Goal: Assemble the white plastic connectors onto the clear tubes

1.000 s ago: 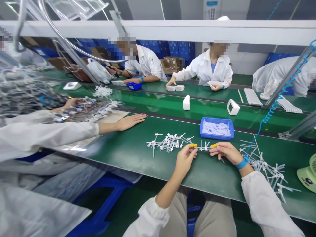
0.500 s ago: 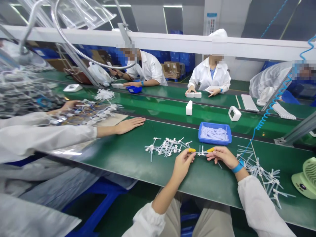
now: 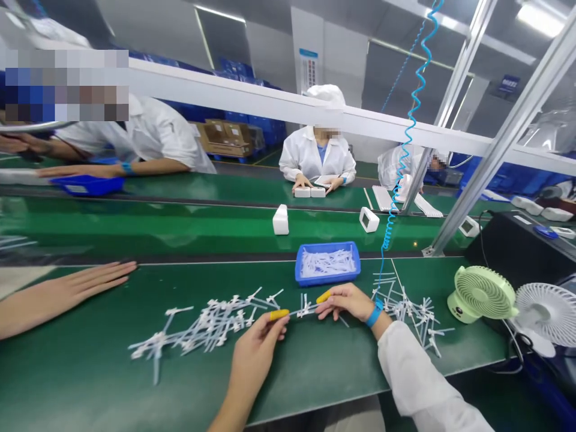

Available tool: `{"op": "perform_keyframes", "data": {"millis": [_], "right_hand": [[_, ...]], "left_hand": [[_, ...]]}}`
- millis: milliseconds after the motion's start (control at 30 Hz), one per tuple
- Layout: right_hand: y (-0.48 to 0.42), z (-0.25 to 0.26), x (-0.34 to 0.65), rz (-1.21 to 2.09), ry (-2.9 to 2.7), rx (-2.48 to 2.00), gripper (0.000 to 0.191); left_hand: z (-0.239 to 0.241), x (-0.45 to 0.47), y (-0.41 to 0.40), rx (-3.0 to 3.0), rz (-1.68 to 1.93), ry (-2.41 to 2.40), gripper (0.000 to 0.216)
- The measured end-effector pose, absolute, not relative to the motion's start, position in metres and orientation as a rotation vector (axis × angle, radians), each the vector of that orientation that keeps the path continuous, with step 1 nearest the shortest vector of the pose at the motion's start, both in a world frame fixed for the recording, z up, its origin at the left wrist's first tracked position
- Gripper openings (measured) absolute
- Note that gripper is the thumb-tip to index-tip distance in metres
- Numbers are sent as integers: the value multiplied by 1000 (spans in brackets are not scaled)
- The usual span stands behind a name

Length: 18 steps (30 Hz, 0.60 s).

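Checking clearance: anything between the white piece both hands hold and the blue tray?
Nothing visible. Only bare green table separates the white piece from the blue tray; loose pieces lie off to both sides.

right sleeve (image 3: 418, 384): white | wristband (image 3: 374, 312): blue | left grip (image 3: 256, 354), right grip (image 3: 346, 300): yellow finger cots (image 3: 279, 314)

green benches (image 3: 180, 228) | white rail (image 3: 252, 99) | grey walls (image 3: 270, 45) | ceiling lights (image 3: 220, 13)
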State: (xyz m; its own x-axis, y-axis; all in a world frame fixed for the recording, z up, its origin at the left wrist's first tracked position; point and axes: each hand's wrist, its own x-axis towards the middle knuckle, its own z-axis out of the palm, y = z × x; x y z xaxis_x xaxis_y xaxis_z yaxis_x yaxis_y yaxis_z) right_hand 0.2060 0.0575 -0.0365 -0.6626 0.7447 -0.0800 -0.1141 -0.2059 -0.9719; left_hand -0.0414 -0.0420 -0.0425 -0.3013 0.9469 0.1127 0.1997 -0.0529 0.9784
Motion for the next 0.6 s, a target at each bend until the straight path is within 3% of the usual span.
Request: {"op": "perform_keyframes", "data": {"millis": [333,600], "right_hand": [[54,-33,212,1911,-1460,-743,45],[58,-35,218,1903,-1459,-773,48]], "left_hand": [[-42,-31,-44,1157,1459,1497,42],[-41,-26,-43,1164,1481,1469,35]]}}
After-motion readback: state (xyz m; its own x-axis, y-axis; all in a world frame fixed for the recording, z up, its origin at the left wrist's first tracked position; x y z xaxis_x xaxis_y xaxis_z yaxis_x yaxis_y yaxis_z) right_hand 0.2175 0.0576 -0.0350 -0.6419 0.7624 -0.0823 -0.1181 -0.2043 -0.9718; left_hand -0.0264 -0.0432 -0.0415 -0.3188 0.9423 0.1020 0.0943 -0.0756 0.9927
